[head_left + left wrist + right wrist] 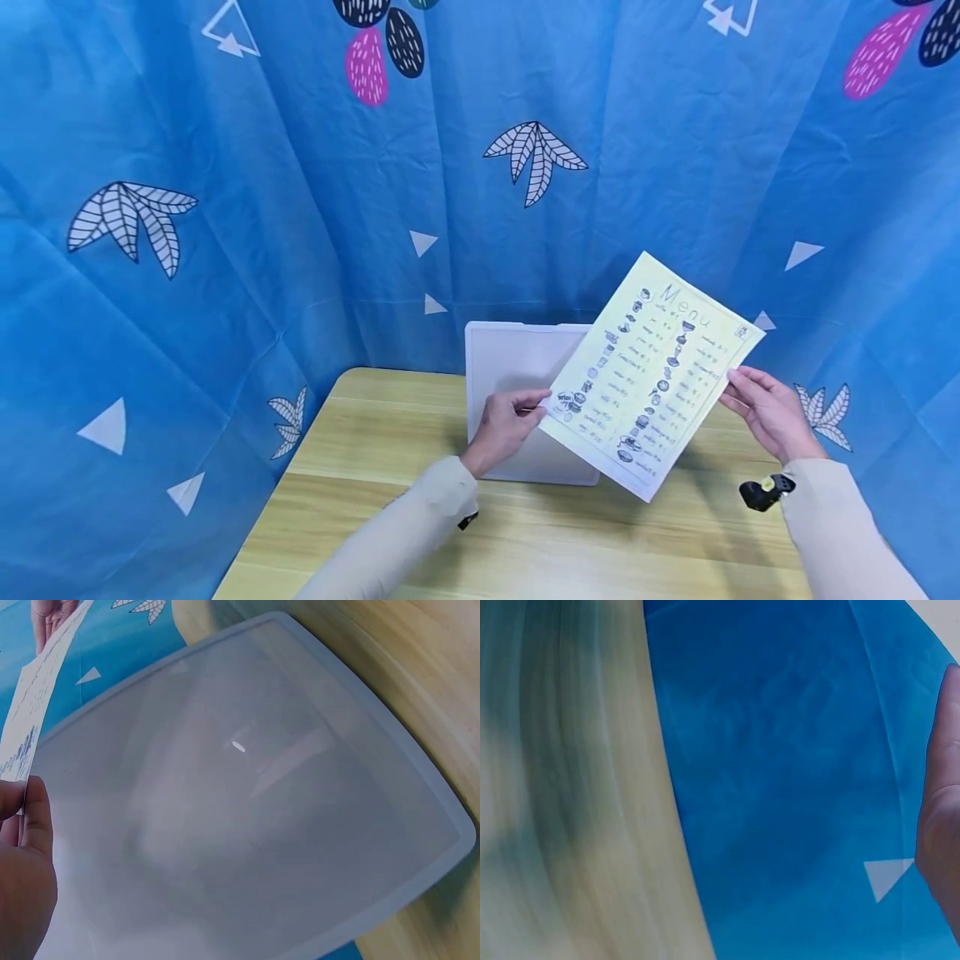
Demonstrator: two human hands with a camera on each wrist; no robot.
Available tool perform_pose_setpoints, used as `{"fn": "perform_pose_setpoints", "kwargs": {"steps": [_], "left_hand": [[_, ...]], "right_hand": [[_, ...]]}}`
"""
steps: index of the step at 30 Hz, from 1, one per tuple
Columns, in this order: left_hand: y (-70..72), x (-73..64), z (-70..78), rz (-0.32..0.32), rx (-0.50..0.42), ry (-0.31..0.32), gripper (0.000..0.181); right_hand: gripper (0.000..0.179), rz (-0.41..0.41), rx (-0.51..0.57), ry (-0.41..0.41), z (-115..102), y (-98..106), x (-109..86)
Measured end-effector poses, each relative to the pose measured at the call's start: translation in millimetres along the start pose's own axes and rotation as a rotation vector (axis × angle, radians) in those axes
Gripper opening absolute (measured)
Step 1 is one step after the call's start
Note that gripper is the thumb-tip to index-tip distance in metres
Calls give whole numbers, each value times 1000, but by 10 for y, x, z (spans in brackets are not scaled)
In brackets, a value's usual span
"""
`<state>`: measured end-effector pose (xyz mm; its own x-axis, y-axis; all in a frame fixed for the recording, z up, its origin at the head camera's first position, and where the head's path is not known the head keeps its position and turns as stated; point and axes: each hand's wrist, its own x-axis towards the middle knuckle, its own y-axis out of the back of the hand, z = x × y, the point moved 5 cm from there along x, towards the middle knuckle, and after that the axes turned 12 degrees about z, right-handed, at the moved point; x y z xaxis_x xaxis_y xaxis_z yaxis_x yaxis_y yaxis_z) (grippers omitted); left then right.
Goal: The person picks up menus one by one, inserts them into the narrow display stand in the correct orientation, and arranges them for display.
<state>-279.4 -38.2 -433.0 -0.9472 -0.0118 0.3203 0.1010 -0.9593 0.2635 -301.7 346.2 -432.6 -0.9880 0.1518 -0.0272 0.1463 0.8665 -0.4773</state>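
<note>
A paper menu (652, 375), handwritten with small food drawings and the heading "Menu", is held up tilted over the table. My left hand (506, 425) pinches its lower left edge between thumb and fingers; the left wrist view shows the menu (34, 705) edge-on in that grip. At its right edge my right hand (768, 412) pinches the sheet with the thumb in front. Behind the menu stands a pale grey-white board (517, 358) with a raised rim and rounded corners, partly hidden by the sheet and my left hand. The right wrist view catches only part of my right hand (941, 817).
The light wooden table (360, 475) has a rounded far left corner. A blue curtain (300, 167) printed with leaves and triangles hangs behind it and along both sides. A black strap with a small device (767, 492) sits at my right wrist.
</note>
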Motion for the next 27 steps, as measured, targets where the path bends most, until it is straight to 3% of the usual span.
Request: {"fn": "perform_pose_setpoints", "kwargs": {"steps": [14,21,27], "left_hand": [[207,38,10,22,4,5,25],[274,66,27,-17,20,31,16],[333,117,15,-30,89,23,11]], "right_hand": [[11,50,-43,34,-243,-199,108],[5,80,-77,61,-359,-275,147],[4,62,-136,66,-438,-320,153]]}}
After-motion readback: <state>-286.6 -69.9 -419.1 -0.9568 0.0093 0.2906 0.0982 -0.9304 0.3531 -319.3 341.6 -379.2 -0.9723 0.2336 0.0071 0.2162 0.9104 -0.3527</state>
